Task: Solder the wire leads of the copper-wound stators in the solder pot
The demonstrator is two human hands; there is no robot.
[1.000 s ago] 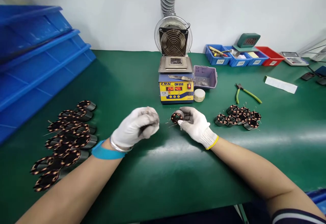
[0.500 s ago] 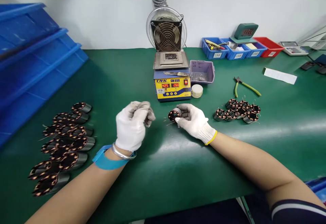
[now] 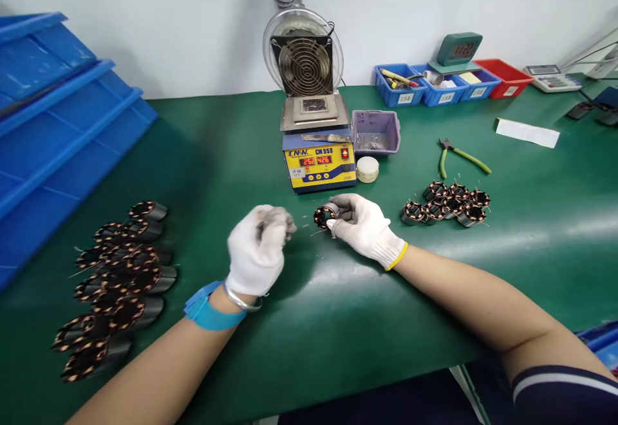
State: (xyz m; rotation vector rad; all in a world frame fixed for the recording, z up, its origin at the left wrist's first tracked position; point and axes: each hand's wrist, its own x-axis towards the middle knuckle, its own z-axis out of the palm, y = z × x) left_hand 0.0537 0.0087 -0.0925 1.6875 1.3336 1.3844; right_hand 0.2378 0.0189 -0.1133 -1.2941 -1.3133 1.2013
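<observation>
My gloved right hand grips a small ring-shaped motor stator with copper windings, its open end turned to the left and thin wire ends sticking out. To the left of it, my gloved left hand is closed with its fingertips pressed together, apart from the stator; anything in them is hidden. Behind both hands stands a yellow and blue solder pot with a lit red display. Stators lie in a large group at the left, and several more stators form a cluster at the right.
Beyond the right cluster lie green-handled cutters. A purple bin and a round white tin sit beside the pot. Small blue bins, a red bin and a clock line the wall. Blue crates lean at the left.
My left hand has come slightly nearer to the stator and turned a little. My right hand still holds the stator. The whole view has shifted slightly.
</observation>
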